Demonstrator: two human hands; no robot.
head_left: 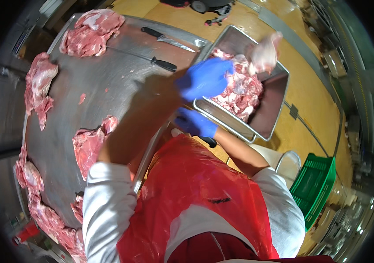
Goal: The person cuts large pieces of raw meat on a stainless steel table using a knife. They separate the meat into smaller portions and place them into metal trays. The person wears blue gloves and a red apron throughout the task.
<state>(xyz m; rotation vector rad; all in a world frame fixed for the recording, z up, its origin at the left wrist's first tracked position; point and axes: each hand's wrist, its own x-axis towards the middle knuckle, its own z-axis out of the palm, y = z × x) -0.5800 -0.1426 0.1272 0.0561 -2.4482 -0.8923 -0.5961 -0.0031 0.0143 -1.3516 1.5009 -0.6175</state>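
My left hand (201, 79), in a blue glove and slightly blurred, reaches over the near side of a metal bin (274, 111), fingers extended with nothing visible in them. A pale, blurred piece of meat (263, 55) is above the bin's far part, apart from that hand, over heaped meat scraps (242, 94). My right hand (198, 124), also blue-gloved, is lower, by the bin's rail; its fingers are partly hidden and I cannot tell what it holds. A black handle (207, 141) shows just below it.
A steel table (55, 149) carries several raw cuts (90, 33), a knife (165, 40) and a black-handled rod (163, 64). A green crate (312, 190) stands at the right beside a white board (263, 155). A wheeled machine (198, 6) is at the back on the yellow floor.
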